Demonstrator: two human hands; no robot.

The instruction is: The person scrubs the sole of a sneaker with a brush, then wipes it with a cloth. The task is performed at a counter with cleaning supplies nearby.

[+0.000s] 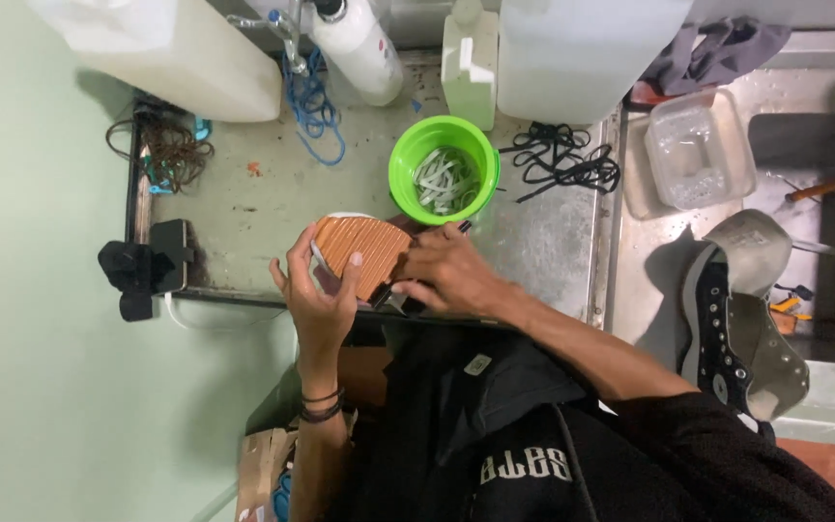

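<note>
Shoe (359, 253), sole up (ribbed orange rubber), sits over the bench edge just below the green bowl (444, 170). Left hand (319, 302) cups it, fingers curled round its side. Right hand (448, 275) grips a dark tool against the sole's edge, seemingly mid-scrub; steady bracing matters next.

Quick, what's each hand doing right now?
Left hand: closed on the shoe, sole up.
Right hand: closed around a dark tool against the shoe; what tool cannot be told.
</note>
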